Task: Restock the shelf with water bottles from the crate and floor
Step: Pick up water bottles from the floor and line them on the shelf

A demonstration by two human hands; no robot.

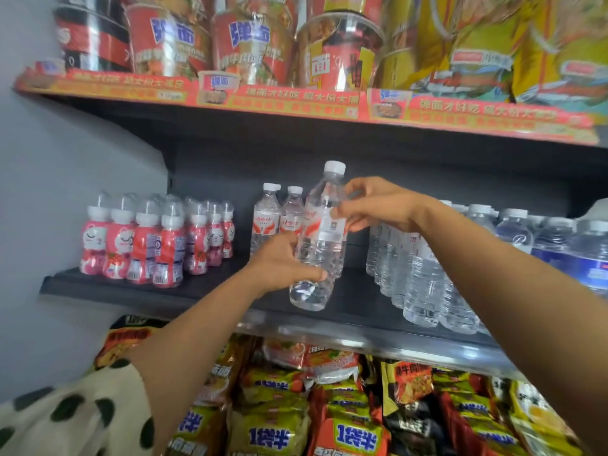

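A clear water bottle [320, 245] with a white cap and a red-and-white label hangs tilted just above the black middle shelf [210, 292]. My left hand [283, 263] grips its lower body and my right hand [375, 205] pinches its upper part near the label. Two more of the same bottles [279, 218] stand upright behind it at the back of the shelf. A packed group of clear water bottles [424, 274] stands to the right, partly hidden by my right forearm.
Small red-and-pink drink bottles [154, 240] fill the shelf's left end. Blue-labelled water bottles [572, 248] stand at the far right. Instant noodle cups [253, 44] sit on the shelf above, and noodle packets [329, 422] lie below. A grey wall [65, 192] bounds the left.
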